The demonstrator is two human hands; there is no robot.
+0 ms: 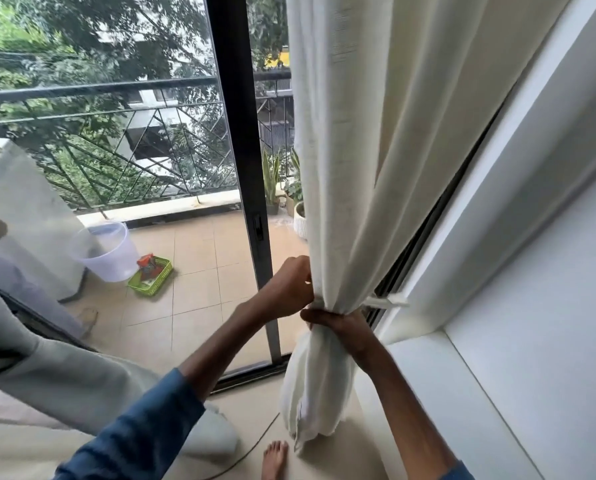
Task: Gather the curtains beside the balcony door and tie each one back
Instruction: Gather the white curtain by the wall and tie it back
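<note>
Tying stage: the curtain (359, 168), at the door (251, 168) frame's right, is bunched inside the curled right grip (340, 327). The left grip (289, 289) pinches fabric just above. Next, probably, the tie (388, 302) wraps round.

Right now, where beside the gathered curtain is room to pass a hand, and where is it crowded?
Free: the white ledge right of the curtain, and the floor left of its hem. Crowded: its waist, where the left hand and right hand grip it.

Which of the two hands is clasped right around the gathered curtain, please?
The right hand, the lower one, encircles the bunched curtain; the left hand only pinches its edge just above.
</note>
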